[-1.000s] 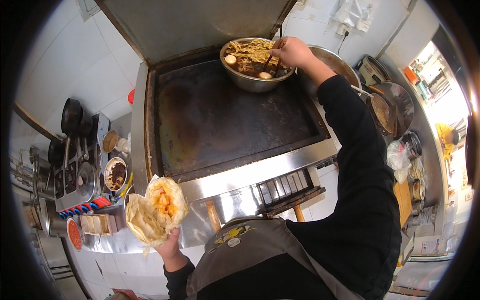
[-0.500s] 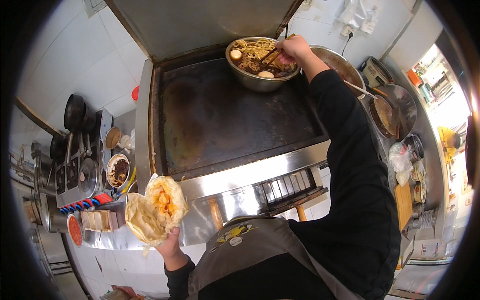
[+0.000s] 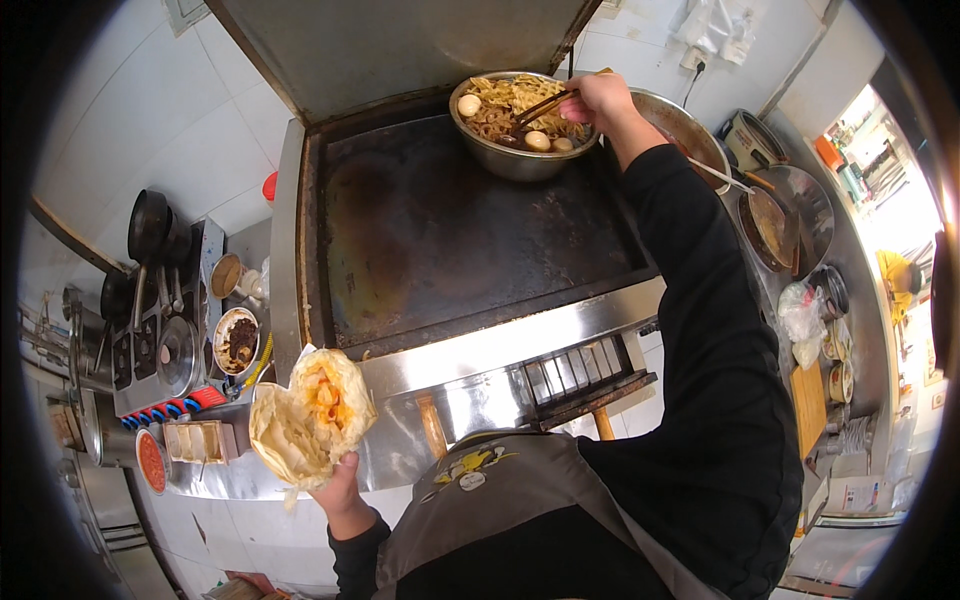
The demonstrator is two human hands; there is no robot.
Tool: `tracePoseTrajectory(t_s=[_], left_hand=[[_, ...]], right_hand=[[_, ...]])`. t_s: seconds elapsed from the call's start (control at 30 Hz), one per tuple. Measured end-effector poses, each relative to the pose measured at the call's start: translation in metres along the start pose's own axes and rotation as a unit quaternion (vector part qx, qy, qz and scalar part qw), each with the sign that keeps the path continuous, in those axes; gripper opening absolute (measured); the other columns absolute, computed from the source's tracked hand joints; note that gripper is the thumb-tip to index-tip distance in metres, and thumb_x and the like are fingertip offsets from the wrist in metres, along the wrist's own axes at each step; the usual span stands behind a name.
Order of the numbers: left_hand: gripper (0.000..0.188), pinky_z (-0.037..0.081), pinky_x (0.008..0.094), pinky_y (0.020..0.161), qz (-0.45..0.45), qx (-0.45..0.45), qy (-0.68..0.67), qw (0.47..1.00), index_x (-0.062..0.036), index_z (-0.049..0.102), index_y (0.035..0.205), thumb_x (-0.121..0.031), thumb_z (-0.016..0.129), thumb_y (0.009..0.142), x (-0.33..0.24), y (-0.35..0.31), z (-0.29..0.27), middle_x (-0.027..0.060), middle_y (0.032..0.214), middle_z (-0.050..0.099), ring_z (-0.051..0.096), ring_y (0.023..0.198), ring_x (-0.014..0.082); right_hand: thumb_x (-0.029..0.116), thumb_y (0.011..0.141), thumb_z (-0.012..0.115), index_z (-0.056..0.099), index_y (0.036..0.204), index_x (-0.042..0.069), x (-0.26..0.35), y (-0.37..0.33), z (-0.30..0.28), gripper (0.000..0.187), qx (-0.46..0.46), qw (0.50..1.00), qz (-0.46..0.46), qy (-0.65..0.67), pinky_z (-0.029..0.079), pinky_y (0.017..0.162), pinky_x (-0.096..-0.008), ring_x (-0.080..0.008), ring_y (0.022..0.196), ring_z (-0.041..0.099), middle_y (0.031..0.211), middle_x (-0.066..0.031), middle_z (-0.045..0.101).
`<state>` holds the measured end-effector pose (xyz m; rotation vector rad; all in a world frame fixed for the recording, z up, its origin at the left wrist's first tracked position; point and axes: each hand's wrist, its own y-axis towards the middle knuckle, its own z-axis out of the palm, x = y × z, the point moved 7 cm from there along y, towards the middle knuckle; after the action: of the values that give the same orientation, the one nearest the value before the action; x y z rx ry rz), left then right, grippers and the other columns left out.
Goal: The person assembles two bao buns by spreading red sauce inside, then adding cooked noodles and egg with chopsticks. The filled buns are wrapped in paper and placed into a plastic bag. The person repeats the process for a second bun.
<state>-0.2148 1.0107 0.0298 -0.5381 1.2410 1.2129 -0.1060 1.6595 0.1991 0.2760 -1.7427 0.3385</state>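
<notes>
My left hand (image 3: 340, 490) holds a split flatbread (image 3: 285, 440) from below, at the lower left. The bread lies opened out, with orange-red filling (image 3: 327, 397) on its upper half. My right hand (image 3: 603, 102) is closed on a pair of dark chopsticks (image 3: 540, 108). Their tips dip into the food in a large steel bowl (image 3: 520, 168) at the back right of the black griddle. Pale strips (image 3: 520, 93), brown noodle-like strands and several peeled eggs (image 3: 469, 105) fill the bowl. The chopsticks' tips are partly lost in the dark broth.
The flat griddle (image 3: 450, 235) spreads before me, with a steel front ledge. At right stand a second large pot (image 3: 690, 130) with a ladle and a round pan (image 3: 765, 230). Burners, black pans (image 3: 150, 225), a bowl of dark food (image 3: 236, 340) and a red sauce bowl (image 3: 150, 460) are at left.
My right hand has shifted slightly right, and the chopsticks have stirred the bowl's contents. The eggs have moved and more of them show. My left hand and the bread stay almost still.
</notes>
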Motion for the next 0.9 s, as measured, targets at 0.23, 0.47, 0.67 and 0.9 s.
tracePoseTrajectory(t_s=[0.23,0.47,0.67,0.9], left_hand=[[0.094,0.043,0.0423,0.110,-0.005,0.016,-0.006,1.000,-0.0025,0.035,0.153,-0.009,0.086,0.075,0.000,0.001,0.003,0.0110,0.145,0.051,0.054,0.130,0.0286],[0.094,0.043,0.0426,0.110,-0.013,0.014,-0.009,1.000,-0.0030,0.035,0.153,-0.008,0.087,0.074,-0.002,0.002,0.006,0.0112,0.145,0.051,0.054,0.130,0.0291],[0.093,0.042,0.0429,0.111,-0.017,0.016,-0.010,1.000,-0.0026,0.036,0.152,-0.008,0.086,0.074,-0.003,0.003,0.008,0.0116,0.144,0.051,0.054,0.130,0.0291],[0.092,0.042,0.0423,0.111,-0.012,0.010,0.005,1.000,-0.0020,0.037,0.151,-0.008,0.087,0.074,-0.001,0.002,0.005,0.0117,0.144,0.053,0.054,0.129,0.0289]], right_hand=[[-0.002,0.096,0.057,0.059,0.099,-0.019,0.012,-0.015,-0.012,0.017,-0.026,0.996,-0.019,0.078,0.061,0.046,-0.0395,-0.0296,0.055,0.069,0.077,-0.0247,0.068],[-0.001,0.097,0.055,0.058,0.098,-0.019,0.022,-0.022,-0.022,0.018,-0.037,0.995,-0.032,0.090,0.061,0.048,-0.0380,-0.0308,0.056,0.069,0.079,-0.0258,0.068],[0.000,0.097,0.056,0.058,0.099,-0.018,0.025,-0.023,-0.033,0.018,-0.048,0.992,-0.049,0.106,0.062,0.051,-0.0367,-0.0312,0.059,0.070,0.079,-0.0258,0.069],[0.000,0.096,0.058,0.059,0.098,-0.018,0.032,-0.016,-0.049,0.018,-0.080,0.985,-0.058,0.143,0.063,0.054,-0.0390,-0.0326,0.060,0.071,0.080,-0.0260,0.070]])
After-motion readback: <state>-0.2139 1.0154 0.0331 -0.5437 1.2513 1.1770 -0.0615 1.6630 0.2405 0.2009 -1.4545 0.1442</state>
